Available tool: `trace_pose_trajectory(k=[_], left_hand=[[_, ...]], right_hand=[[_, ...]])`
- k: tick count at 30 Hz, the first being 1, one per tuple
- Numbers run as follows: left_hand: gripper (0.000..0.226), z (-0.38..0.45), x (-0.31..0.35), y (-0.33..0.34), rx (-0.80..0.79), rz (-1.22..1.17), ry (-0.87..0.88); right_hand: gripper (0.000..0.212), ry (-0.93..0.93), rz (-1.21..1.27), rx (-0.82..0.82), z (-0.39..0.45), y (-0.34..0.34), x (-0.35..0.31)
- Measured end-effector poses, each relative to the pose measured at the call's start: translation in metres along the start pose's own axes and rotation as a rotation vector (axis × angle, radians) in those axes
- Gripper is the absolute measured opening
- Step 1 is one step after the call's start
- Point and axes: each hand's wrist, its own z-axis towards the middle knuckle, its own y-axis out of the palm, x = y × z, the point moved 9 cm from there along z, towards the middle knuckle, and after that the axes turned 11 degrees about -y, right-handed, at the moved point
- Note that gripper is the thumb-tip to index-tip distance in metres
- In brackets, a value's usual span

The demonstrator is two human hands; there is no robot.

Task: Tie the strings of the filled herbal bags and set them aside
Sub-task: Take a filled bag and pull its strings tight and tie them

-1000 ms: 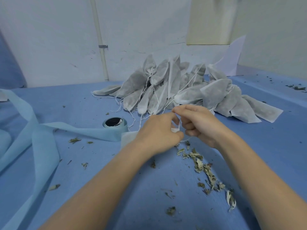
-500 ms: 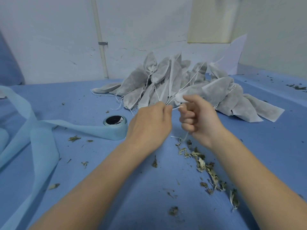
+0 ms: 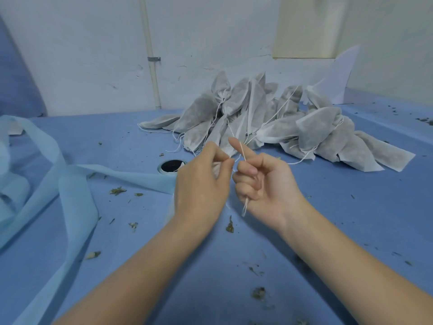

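Since half a second ago both hands have drifted apart a little and my right index finger has straightened, with the string now running over it. I see my left hand [image 3: 201, 184] curled round the neck of a white bag [image 3: 216, 169], thumb and fingers pinching it; most of the bag is hidden behind the hand, so I cannot tell how full it is. My right hand [image 3: 264, 184] has its lower fingers folded onto the string [image 3: 243, 156], which crosses the raised index finger and hangs out below the palm, its loose end dangling just above the desk [image 3: 351, 219]. Both grips are pressed onto what they hold, neither spread.

Behind the hands, toward the wall, lies a pile [image 3: 269, 120] of grey-white bags, puffed with dark filling that shows through the fabric, necks gathered and strings trailing. They lean on one another in a heap.

Left of my hands a tape roll [image 3: 171, 166] sits on the desk, partly hidden by the left hand, with a pale blue strip [image 3: 77, 202] of fabric looping away to the left. Herb scraps [image 3: 229, 227] are scattered over the blue desk cover.
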Motion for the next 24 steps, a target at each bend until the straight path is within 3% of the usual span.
trace_pose_trajectory(k=[3, 11, 16, 20, 24], left_hand=[[0.011, -0.004, -0.008, -0.005, 0.016, -0.030, -0.012], [0.015, -0.005, -0.022, 0.000, -0.060, -0.054, -0.134], [0.018, -0.003, -0.027, -0.001, -0.031, 0.002, -0.202], [0.021, -0.002, -0.029, 0.002, -0.038, 0.015, -0.231], [0.020, 0.000, -0.034, 0.002, -0.053, -0.039, -0.266]], right_hand=[[0.045, 0.002, -0.191, -0.044, 0.002, 0.000, 0.004], [0.056, -0.205, -1.043, -0.125, 0.000, 0.000, -0.018], [0.054, -0.285, -1.290, -0.165, -0.002, 0.005, -0.018], [0.035, -0.418, -1.493, -0.216, -0.006, 0.016, -0.019], [0.024, -0.476, -1.455, -0.138, -0.006, 0.012, -0.026]])
